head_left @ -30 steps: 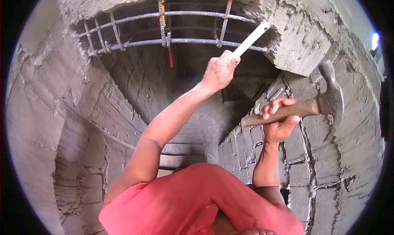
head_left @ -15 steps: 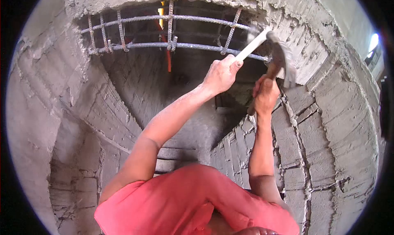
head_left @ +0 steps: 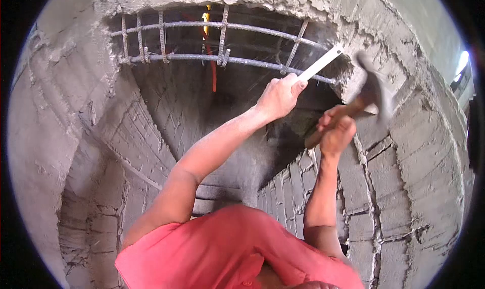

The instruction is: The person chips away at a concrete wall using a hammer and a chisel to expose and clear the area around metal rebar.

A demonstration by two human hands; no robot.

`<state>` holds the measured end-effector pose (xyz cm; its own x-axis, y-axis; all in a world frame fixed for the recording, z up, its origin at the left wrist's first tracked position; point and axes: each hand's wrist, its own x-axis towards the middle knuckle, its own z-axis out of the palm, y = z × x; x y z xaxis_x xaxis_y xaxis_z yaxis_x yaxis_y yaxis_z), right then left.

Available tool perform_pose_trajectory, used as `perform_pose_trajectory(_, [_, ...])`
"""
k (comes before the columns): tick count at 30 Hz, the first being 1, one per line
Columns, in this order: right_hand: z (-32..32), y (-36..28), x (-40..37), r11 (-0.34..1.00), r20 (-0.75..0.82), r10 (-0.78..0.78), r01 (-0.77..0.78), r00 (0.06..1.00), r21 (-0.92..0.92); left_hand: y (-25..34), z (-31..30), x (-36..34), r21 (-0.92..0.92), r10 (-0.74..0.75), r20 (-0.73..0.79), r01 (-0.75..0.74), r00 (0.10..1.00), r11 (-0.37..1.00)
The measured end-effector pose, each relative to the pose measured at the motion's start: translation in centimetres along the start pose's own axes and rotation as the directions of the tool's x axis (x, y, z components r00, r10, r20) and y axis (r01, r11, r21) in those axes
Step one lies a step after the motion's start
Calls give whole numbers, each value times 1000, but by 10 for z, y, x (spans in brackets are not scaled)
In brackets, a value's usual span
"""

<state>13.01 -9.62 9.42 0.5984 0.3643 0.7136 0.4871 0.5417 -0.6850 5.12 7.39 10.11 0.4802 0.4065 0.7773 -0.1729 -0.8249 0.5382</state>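
My left hand (head_left: pixel 278 98) is closed round a white flat bar (head_left: pixel 323 62) with a small hole near its upper end. The bar slants up to the right, its end at the broken concrete edge (head_left: pixel 347 84) of the opening. In my right hand (head_left: pixel 337 130) is a hammer (head_left: pixel 365 98), gripped by its wooden handle. Its dark head is smeared by motion and stands to the right of the bar, apart from it. The bar's lower end is hidden in my left fist.
Ribbed steel rebar (head_left: pixel 242 61) crosses the opening above my hands, with shorter bars tied across it. An orange-red strip (head_left: pixel 213 77) and a yellow piece (head_left: pixel 205 24) hang behind it. Rough grey block wall (head_left: pixel 399 188) curves round on the right.
The hammer and my right hand have swung down and to the right, away from the bar. My left hand still holds the bar, slightly lower and further right in view.
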Motion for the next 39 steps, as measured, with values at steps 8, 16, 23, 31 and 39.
perform_pose_trajectory(8, [1,-44,13,627,-60,-704,658,708,416,14,-6,0,20,-78,64,77,995,997])
perform_pose_trajectory(16, [-3,-10,-13,855,6,-116,97,993,510,10,-5,6,81,-92,24,90,995,993])
perform_pose_trajectory(23, [-9,19,5,953,86,-215,228,973,-199,15,0,4,105,-86,35,82,996,991])
perform_pose_trajectory(31, [-26,-84,3,740,51,-488,382,871,554,23,-7,6,110,-128,59,121,990,987])
perform_pose_trajectory(39, [-11,-1,6,909,166,17,54,986,-414,11,2,-7,173,-100,36,92,994,981])
